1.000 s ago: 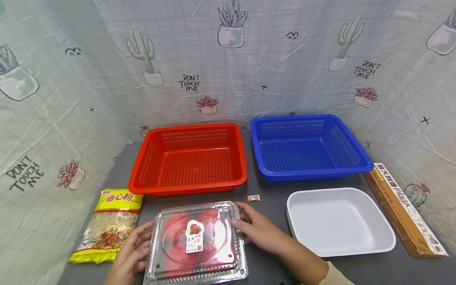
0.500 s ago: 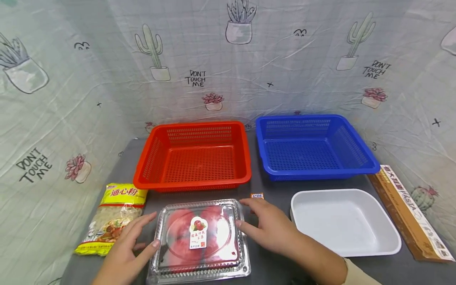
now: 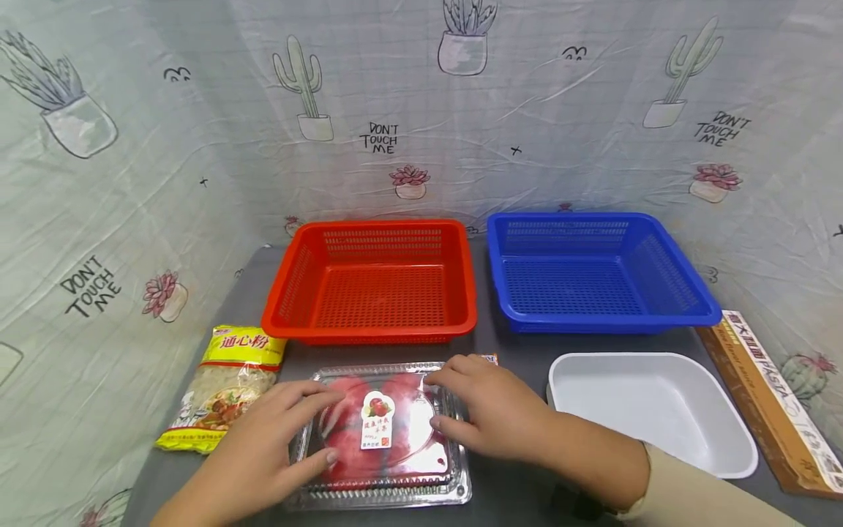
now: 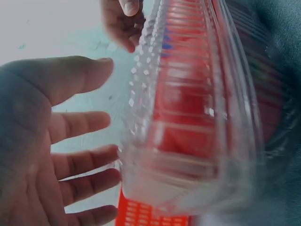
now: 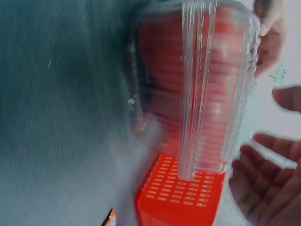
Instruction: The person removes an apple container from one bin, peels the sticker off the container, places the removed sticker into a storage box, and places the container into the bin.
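Clear tomato box, before red basket: light, flimsy, slippery. Your fingers lie flat on its lid, gripping nothing; lift by side rims.

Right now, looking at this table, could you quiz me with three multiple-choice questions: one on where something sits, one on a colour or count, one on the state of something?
1. Where does the yellow noodle bag lie?
A. Inside the blue basket
B. On the table, left of the clear box
C. In the white tray

2. How many mesh baskets stand at the back?
A. Two, one red and one blue
B. Three, all red
C. One, green

3. What is in the white tray?
A. A pasta box
B. Red fruit
C. Nothing

Answers:
1 B: the bag lies beside the clear box, by the left hand.
2 A: the red basket and blue basket stand side by side.
3 C: its white floor shows bare; the right hand rests on the clear box.
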`<state>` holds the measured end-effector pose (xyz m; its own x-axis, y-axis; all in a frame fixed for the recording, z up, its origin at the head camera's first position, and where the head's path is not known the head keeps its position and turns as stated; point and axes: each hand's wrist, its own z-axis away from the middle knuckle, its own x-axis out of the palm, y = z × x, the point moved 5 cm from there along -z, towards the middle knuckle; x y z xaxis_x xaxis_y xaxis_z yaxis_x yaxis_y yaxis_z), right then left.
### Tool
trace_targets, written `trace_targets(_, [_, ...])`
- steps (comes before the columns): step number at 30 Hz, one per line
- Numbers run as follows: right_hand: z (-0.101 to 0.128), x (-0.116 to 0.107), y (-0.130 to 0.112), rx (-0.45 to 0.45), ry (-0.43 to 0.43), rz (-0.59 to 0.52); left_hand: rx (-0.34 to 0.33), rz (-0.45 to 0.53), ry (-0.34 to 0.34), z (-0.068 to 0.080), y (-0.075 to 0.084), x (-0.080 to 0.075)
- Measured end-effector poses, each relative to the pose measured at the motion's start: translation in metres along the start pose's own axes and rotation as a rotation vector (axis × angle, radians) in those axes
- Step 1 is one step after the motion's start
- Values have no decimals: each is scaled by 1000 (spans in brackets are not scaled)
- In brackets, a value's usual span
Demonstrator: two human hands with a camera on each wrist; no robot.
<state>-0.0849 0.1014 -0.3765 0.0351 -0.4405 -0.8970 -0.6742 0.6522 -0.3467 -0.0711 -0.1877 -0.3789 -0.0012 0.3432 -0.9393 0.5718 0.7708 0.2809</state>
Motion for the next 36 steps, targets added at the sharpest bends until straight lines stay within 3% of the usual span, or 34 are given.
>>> trace_targets(4, [-8, -1, -5, -105, -87, 0, 41, -53, -64, -6, 7, -2])
trace_targets(9, [-22, 0, -11, -216, -158, -31, 99, -90, -95, -6, 12, -3])
trace_targets(13, [-36, 3, -15, -246, -231, -50, 113, -94, -120, -4, 13, -4])
trace_targets(19, [-56, 8, -21, -244, -335, -50, 82, -90, -163, -4, 13, -6])
trace_targets(29, [-81, 22, -26, -151, -528, 37, 88, -113, -134, -3, 14, -6])
trace_targets(34, [-86, 29, -29, -168, -524, 105, 73, -118, -77, -3, 12, -6])
trace_targets(36, [-87, 31, -30, -179, -510, 128, 38, -102, -43, -3, 10, -6])
